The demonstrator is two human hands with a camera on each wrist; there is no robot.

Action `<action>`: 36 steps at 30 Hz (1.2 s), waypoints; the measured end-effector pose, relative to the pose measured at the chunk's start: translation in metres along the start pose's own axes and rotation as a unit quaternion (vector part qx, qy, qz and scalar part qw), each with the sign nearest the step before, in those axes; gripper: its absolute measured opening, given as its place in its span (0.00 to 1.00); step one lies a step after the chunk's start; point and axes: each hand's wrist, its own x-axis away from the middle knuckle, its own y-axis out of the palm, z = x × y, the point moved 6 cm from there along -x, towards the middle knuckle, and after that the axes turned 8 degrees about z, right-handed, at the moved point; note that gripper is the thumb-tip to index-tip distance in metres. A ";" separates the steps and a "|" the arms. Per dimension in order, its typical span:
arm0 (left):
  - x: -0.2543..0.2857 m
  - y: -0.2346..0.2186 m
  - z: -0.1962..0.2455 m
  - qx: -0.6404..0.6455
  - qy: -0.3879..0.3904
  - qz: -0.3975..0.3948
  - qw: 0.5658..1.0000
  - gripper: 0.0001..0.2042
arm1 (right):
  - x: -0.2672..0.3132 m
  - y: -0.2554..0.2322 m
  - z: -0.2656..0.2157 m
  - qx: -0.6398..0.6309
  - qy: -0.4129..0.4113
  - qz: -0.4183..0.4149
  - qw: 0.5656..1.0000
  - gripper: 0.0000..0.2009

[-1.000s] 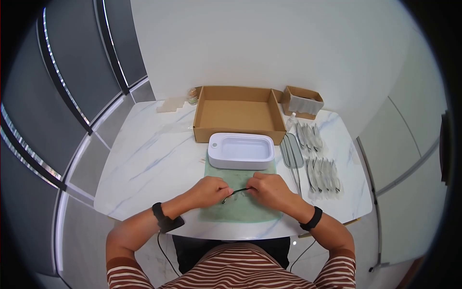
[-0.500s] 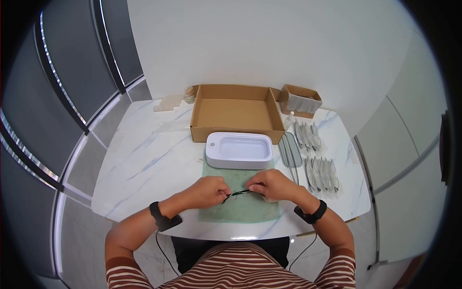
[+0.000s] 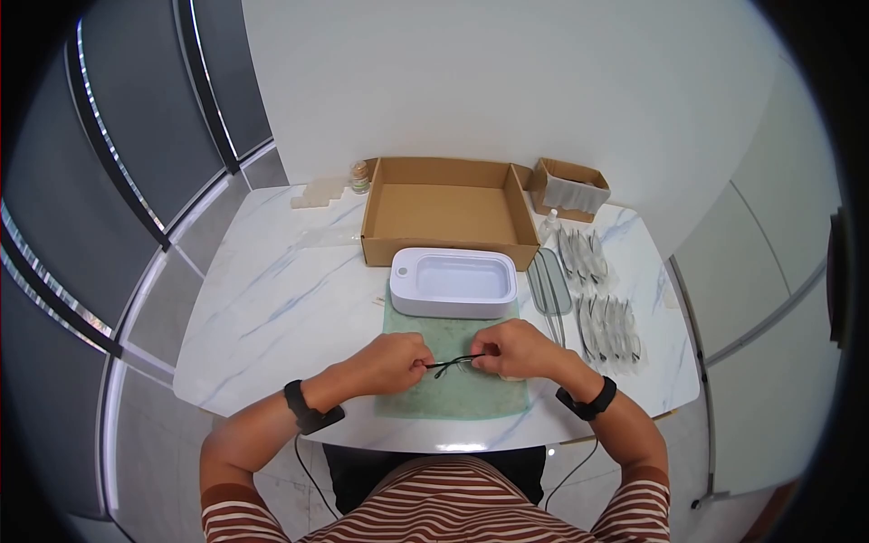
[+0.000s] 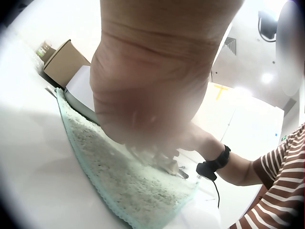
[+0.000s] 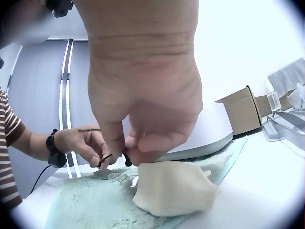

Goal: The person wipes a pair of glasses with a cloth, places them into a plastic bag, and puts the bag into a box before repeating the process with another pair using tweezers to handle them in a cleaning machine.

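Over the green cloth (image 3: 453,398), both hands pinch a thin, dark-framed object (image 3: 450,364) that looks like eyeglasses. The left hand (image 3: 395,364) grips its left end with curled fingers. On the right end are the thumb and fingers of the right hand (image 3: 518,349). The right wrist view shows a dark tip (image 5: 127,160) at the right hand's fingers, with a cream cloth (image 5: 174,188) just below them; whether the hand holds that cloth I cannot tell. The left hand (image 4: 147,90) hides most of its own grip in the left wrist view.
A white basin-like device (image 3: 453,303) stands behind the hands, before a cardboard box (image 3: 444,249). To the right lie grey-rimmed trays (image 3: 563,294) and several wrapped items (image 3: 606,330). A smaller box (image 3: 572,190), a bottle (image 3: 549,223) and a jar (image 3: 359,178) stand farther back.
The right hand has turned at the wrist and shifted slightly, and the cream cloth shows below it. The dark-framed object lies at a different angle between the hands. The left hand stays about where it was.
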 end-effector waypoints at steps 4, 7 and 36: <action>0.000 -0.001 -0.001 -0.011 -0.001 -0.004 1.000 0.08 | 0.012 -0.009 0.008 -0.064 0.041 0.097 0.992 0.08; 0.002 -0.004 0.004 -0.015 -0.017 -0.028 0.999 0.08 | 0.023 -0.013 0.022 -0.138 0.039 0.159 0.977 0.08; -0.036 -0.093 0.088 0.280 -0.060 0.145 0.947 0.09 | 0.065 -0.016 0.021 0.039 0.022 0.207 0.977 0.15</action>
